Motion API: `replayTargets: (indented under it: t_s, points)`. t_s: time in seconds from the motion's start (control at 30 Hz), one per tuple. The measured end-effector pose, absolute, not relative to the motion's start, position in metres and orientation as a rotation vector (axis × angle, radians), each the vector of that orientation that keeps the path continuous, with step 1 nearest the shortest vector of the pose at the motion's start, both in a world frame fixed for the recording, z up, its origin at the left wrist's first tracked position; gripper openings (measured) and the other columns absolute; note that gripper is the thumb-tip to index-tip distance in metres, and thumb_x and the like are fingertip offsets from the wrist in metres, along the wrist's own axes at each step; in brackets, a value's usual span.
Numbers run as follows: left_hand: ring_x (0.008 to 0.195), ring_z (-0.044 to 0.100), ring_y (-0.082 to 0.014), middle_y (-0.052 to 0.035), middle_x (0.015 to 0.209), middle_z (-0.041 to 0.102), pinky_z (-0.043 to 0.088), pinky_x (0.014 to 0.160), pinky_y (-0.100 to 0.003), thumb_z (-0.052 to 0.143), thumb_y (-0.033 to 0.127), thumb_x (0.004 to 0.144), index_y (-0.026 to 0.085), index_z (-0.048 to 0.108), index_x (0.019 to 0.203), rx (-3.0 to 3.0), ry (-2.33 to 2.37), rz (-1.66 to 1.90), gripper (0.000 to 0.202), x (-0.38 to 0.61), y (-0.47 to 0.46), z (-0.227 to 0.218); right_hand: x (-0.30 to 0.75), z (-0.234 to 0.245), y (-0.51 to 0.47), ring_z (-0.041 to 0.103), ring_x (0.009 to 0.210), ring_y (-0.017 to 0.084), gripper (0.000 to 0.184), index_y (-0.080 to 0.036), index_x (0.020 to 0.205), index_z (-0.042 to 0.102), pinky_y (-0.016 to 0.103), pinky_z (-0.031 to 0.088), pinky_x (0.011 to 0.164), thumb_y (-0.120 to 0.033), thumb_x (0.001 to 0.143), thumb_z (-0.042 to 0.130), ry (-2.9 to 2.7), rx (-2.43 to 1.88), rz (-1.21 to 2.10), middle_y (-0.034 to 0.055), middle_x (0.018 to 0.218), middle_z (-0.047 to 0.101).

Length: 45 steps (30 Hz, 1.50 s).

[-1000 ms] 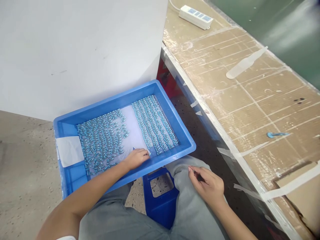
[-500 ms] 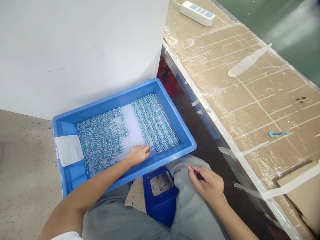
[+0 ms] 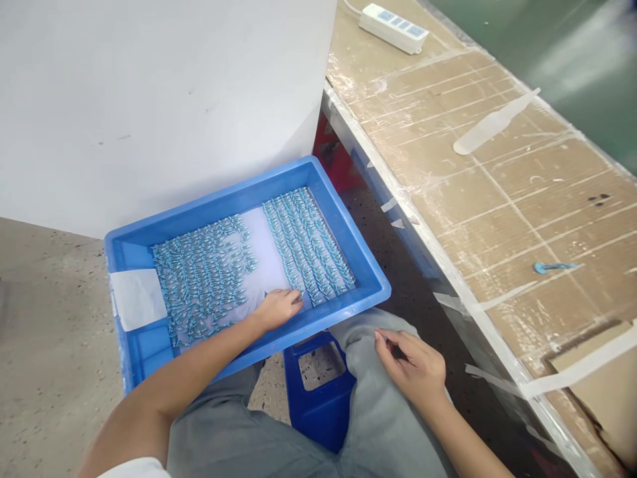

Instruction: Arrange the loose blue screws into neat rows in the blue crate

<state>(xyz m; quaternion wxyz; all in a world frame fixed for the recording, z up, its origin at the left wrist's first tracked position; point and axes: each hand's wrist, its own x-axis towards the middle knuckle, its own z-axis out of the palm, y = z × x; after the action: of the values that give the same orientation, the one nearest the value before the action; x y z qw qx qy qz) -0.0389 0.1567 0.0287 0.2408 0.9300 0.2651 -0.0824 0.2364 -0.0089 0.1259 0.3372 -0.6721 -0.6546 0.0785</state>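
Your left hand, half curled, touches the small blue parts in the blue crate; your right hand rests loosely bent on your thigh; whether either holds something, I cannot tell.

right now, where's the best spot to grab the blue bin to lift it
Probably the out-turned rim at both short ends of the blue bin, one hand from each side: it is wide and shallow, and small blue parts lie loose inside.
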Motion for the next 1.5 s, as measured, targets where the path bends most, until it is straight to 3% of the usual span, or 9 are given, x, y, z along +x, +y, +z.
replayTargets:
  t_s: [0.13,0.33,0.5,0.7,0.83,1.07,1.27,1.5]
  points:
    - [0.091,0.062,-0.0196,-0.0081,0.106,0.065,0.049,0.083,-0.033,0.042,0.026,0.101,0.022,0.067,0.099,2.484,0.726,-0.19,0.025,-0.04,0.159,0.028,0.238,0.124,-0.011,0.057,0.053,0.008,0.007,-0.021,0.092,0.073,0.021,0.047,0.056,-0.021,0.088,0.067,-1.702,-1.777,0.226,-0.003,0.062,0.062]
    - [0.085,0.063,-0.019,-0.0078,0.101,0.065,0.051,0.082,-0.033,0.039,0.026,0.101,0.023,0.064,0.112,2.491,0.717,-0.189,0.027,-0.033,0.163,0.038,0.238,0.123,-0.011,0.058,0.055,0.008,0.009,-0.021,0.094,0.072,0.02,0.048,0.057,-0.019,0.087,0.068,-1.699,-1.766,0.217,-0.0032,0.064,0.063]
    - [0.085,0.064,-0.0162,-0.0058,0.108,0.066,0.051,0.081,-0.029,0.041,0.027,0.101,0.025,0.066,0.112,2.481,0.758,-0.088,0.027,-0.047,0.163,0.047,0.239,0.123,-0.012,0.057,0.055,0.008,0.011,-0.02,0.096,0.071,0.021,0.047,0.057,-0.016,0.086,0.07,-1.722,-1.752,0.205,-0.0038,0.064,0.062]
    - [0.076,0.063,-0.0121,-0.0057,0.105,0.067,0.052,0.076,-0.026,0.045,0.032,0.099,0.022,0.068,0.113,2.281,1.207,0.199,0.03,-0.114,0.164,0.071,0.242,0.119,-0.014,0.057,0.055,0.008,0.012,-0.021,0.096,0.072,0.021,0.047,0.057,-0.017,0.085,0.069,-1.703,-1.766,0.221,-0.0043,0.064,0.062]
    - [0.068,0.061,-0.0115,-0.0046,0.103,0.069,0.053,0.074,-0.026,0.05,0.031,0.095,0.021,0.07,0.107,2.159,1.219,0.048,0.025,-0.14,0.154,0.08,0.242,0.119,-0.013,0.056,0.054,0.007,0.011,-0.021,0.095,0.072,0.02,0.046,0.057,-0.016,0.084,0.071,-1.721,-1.753,0.199,-0.0055,0.063,0.061]
    - [0.097,0.066,-0.0206,-0.0068,0.108,0.069,0.052,0.085,-0.03,0.061,0.024,0.087,0.022,0.069,0.109,2.144,1.175,-0.245,0.024,-0.152,0.137,0.081,0.238,0.122,-0.01,0.056,0.056,0.006,0.013,-0.021,0.096,0.071,0.02,0.044,0.058,-0.015,0.084,0.072,-1.775,-1.728,0.142,-0.0063,0.066,0.062]
    - [0.096,0.066,-0.0215,-0.0055,0.103,0.07,0.05,0.086,-0.031,0.065,0.021,0.084,0.024,0.072,0.103,2.122,1.065,-0.365,0.02,-0.155,0.133,0.073,0.237,0.121,-0.009,0.056,0.056,0.006,0.011,-0.021,0.096,0.071,0.02,0.044,0.058,-0.017,0.086,0.07,-1.793,-1.724,0.164,-0.006,0.065,0.062]
    - [0.085,0.065,-0.0183,-0.006,0.101,0.068,0.049,0.073,-0.027,0.056,0.021,0.091,0.024,0.073,0.099,2.313,0.911,-0.485,0.019,-0.133,0.133,0.058,0.234,0.122,-0.009,0.057,0.055,0.006,0.008,-0.021,0.094,0.073,0.02,0.044,0.057,-0.019,0.086,0.07,-1.789,-1.739,0.137,-0.0065,0.063,0.062]
